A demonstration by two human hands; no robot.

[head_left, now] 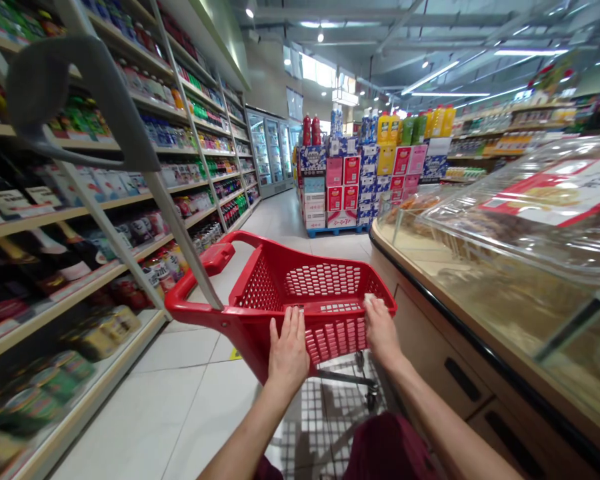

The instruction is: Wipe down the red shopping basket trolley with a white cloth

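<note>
A red plastic shopping cart [215,308] with perforated walls stands sideways in front of me. My left hand [289,353] lies against its near side, fingers stretched upward to the rim, thumb apart. At the cart's right corner, my right hand [381,333] rests on the rim with its fingers extended over it. A small white patch shows by the right fingertips; I cannot make out what it is. Neither palm is visible. A grey metal pole [180,233] with a dark grey plastic hook-shaped top [110,100] rises at the cart's handle end.
Shelves [125,200] of bottles and cans line the left. On the right, a wooden counter [443,333] holding clear plastic food boxes [510,220] stands close to the cart. Stacked drink cartons [350,183] sit on a blue pallet ahead, with glass-door coolers [270,150] behind.
</note>
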